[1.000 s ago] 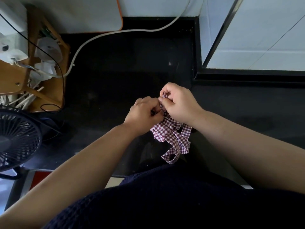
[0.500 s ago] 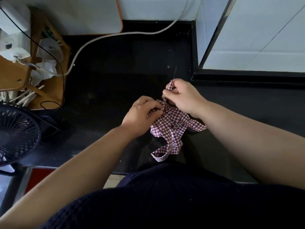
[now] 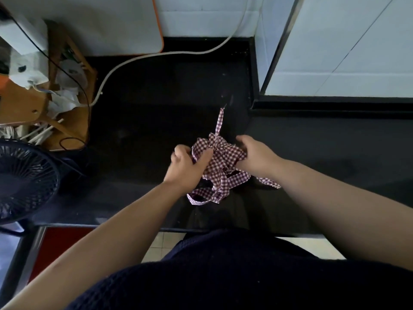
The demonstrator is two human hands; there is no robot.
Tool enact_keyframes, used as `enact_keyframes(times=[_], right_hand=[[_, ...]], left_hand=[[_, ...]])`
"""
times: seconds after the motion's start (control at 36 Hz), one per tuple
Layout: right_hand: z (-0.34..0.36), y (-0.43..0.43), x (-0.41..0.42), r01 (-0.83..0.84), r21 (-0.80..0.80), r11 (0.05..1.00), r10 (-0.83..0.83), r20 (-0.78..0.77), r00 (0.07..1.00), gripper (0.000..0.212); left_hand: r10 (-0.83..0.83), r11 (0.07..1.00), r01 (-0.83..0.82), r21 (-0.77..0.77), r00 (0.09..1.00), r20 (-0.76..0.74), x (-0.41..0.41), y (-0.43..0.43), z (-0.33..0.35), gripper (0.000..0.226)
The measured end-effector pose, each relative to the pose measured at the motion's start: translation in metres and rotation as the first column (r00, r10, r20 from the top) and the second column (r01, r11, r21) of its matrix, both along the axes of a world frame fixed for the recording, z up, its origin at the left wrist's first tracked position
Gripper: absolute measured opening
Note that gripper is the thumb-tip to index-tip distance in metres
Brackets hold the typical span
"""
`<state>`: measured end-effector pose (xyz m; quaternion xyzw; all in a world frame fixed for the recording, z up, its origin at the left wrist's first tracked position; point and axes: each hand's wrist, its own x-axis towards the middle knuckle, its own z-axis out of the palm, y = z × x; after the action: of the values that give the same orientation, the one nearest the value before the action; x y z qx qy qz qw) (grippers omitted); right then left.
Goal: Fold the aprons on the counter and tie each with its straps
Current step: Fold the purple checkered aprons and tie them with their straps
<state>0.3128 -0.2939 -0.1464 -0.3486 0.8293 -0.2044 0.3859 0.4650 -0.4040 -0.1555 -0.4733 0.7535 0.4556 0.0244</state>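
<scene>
**Apron (image 3: pixel 225 159) bundled, tie under way**

The black counter (image 3: pixel 145 113) fills the middle of the view. A dark fan (image 3: pixel 24 180) stands at its left end and a white cable (image 3: pixel 138 61) curves across the back. The apron is a small red-and-white checked bundle near the front edge, held between both hands. I cannot tell whether it rests on the counter or sits just above it. The left hand (image 3: pixel 186 167) grips the bundle's left side, fingers curled and thumb laid over the cloth. The right hand (image 3: pixel 257 156) grips the right side, fingers curled in. One strap (image 3: pixel 219 121) runs from a knot (image 3: pixel 216 139) at the top of the bundle straight away from the person, and more strap hangs in loose loops toward the front edge. The cloth looks thin, light and limp, so it will likely slump open unless pinched firmly. The best hold seems to be on the strap close to the knot, with the other hand clamping the fold
</scene>
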Motion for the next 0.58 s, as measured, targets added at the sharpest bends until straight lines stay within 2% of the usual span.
enact_keyframes(times=[0.06,0.11,0.14,0.19,0.25,0.31,0.33,0.36,0.39,0.44,0.47,0.53,0.58], right_hand=[[-0.001,-0.001,0.001,0.04,-0.001,0.999,-0.04,-0.102,0.994,0.062],[-0.001,-0.003,0.005,0.14,-0.041,0.989,-0.144,-0.108,0.984,0.05],[-0.001,-0.004,0.008,0.181,-0.064,0.981,-0.186,-0.091,0.978,0.046],[0.003,-0.007,0.013,0.232,-0.096,0.968,-0.24,-0.082,0.967,0.037],[0.006,-0.009,0.017,0.243,-0.101,0.965,-0.256,-0.147,0.956,0.021],[0.009,-0.01,0.019,0.269,-0.094,0.959,-0.282,-0.189,0.94,0.032],[0.01,-0.01,0.02,0.306,-0.089,0.948,-0.317,-0.159,0.935,0.035],[0.013,-0.011,0.021,0.371,-0.093,0.924,-0.377,-0.065,0.924,0.035],[0.02,-0.012,0.024,0.45,-0.09,0.889,-0.441,0.099,0.892,0.033],[0.034,-0.012,0.026,0.54,-0.032,0.841,-0.474,0.437,0.764,0.028],[0.04,-0.011,0.026,0.542,-0.021,0.84,-0.446,0.542,0.712,0.027],[0.049,-0.014,0.023,0.535,-0.051,0.843,-0.372,0.664,0.649,0.029],[0.061,-0.018,0.022,0.544,-0.105,0.832,-0.311,0.724,0.616,0.032]], left_hand=[[-0.007,0.98,0.009,0.196,1.0,-0.011,0.004,0.009,0.0,0.088],[-0.119,0.969,0.108,0.224,0.992,0.036,0.01,0.015,0.0,0.101],[-0.151,0.97,0.133,0.205,0.986,0.077,0.013,0.015,-0.002,0.095],[-0.152,0.982,0.131,0.133,0.975,0.162,0.016,0.01,-0.007,0.062],[-0.085,0.996,0.078,0.04,0.976,0.201,0.018,0.0,-0.01,0.03],[0.012,0.999,-0.017,0.034,0.99,0.141,0.019,-0.01,-0.008,0.026],[0.058,0.995,-0.065,0.071,0.994,0.095,0.02,-0.014,-0.005,0.027],[0.114,0.984,-0.118,0.133,0.993,0.038,0.02,-0.017,-0.001,0.026],[0.158,0.965,-0.148,0.218,0.987,-0.028,0.02,-0.023,0.005,0.022],[0.268,0.886,-0.182,0.427,0.951,-0.151,0.014,-0.032,0.018,0.02],[0.31,0.841,-0.166,0.514,0.927,-0.209,0.012,-0.038,0.026,0.022],[0.351,0.771,-0.095,0.63,0.888,-0.296,0.007,-0.048,0.043,0.025],[0.307,0.773,0.001,0.634,0.875,-0.375,0.003,-0.055,0.063,0.021]])
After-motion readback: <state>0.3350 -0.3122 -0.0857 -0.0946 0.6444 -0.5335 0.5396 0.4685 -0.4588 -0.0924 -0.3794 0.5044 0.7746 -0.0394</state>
